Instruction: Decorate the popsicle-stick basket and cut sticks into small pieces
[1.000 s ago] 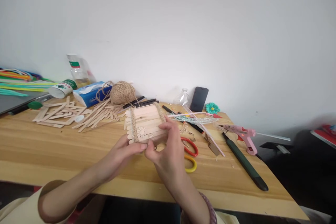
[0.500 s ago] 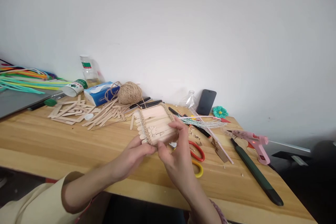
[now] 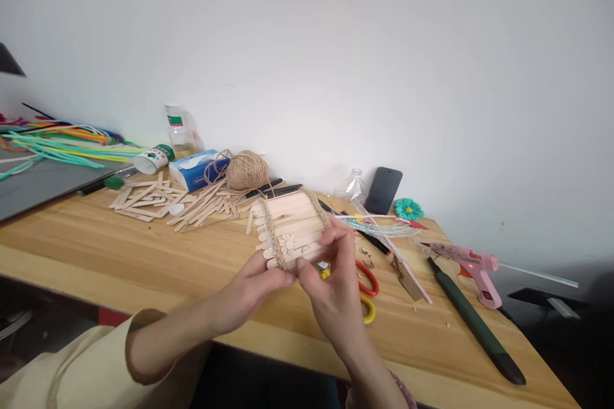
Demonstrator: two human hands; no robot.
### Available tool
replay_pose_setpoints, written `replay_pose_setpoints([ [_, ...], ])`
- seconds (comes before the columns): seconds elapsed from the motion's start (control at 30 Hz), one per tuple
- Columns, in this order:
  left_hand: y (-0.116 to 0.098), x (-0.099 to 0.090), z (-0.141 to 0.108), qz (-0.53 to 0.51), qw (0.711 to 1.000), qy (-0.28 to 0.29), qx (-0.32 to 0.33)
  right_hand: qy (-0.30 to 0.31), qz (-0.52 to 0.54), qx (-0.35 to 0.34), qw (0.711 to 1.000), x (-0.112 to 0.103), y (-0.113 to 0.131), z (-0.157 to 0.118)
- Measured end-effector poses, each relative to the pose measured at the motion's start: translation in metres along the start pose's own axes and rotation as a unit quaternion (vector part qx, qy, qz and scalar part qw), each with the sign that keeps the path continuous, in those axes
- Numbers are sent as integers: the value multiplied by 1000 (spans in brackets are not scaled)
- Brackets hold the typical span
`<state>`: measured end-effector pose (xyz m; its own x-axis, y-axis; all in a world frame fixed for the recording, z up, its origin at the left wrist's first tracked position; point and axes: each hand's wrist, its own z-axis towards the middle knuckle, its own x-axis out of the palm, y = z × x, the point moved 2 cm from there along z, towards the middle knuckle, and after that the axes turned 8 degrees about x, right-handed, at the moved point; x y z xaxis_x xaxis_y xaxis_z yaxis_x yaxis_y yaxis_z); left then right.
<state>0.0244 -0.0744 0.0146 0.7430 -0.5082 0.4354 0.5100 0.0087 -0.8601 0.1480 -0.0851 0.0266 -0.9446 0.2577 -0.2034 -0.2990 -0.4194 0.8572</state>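
A small panel of craft sticks (image 3: pixel 295 220) is held tilted above the table, between both hands. Braided twine runs down its two sides, and a little wooden flower (image 3: pixel 288 243) sits near its lower left. My left hand (image 3: pixel 256 291) grips the lower left corner, thumb along the near edge and fingers hidden underneath. My right hand (image 3: pixel 333 275) is closed on the lower right, with the thumb at the near edge and a bent index finger on the right side. Scissors with red and yellow handles (image 3: pixel 368 279) lie partly behind the right hand.
Loose craft sticks (image 3: pixel 211 204), a twine ball (image 3: pixel 247 169) and a blue tissue pack (image 3: pixel 199 169) lie at the left. Rightward are a phone (image 3: pixel 384 190), a teal flower (image 3: pixel 409 209), a pink glue gun (image 3: pixel 472 262) and a dark green tool (image 3: pixel 474 319). Pipe cleaners (image 3: pixel 71 140) lie far left.
The whole scene has shifted a little to the right in view, as the camera turned left. Both hands keep their grip on the craft-stick panel, with hardly any change in pose.
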Motion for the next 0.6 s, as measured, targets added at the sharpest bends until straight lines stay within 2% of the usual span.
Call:
replay_pose_setpoints([
  [0.6, 7, -15, -7, 46, 999, -10, -19, 19, 27, 57, 998, 0, -1, -2],
])
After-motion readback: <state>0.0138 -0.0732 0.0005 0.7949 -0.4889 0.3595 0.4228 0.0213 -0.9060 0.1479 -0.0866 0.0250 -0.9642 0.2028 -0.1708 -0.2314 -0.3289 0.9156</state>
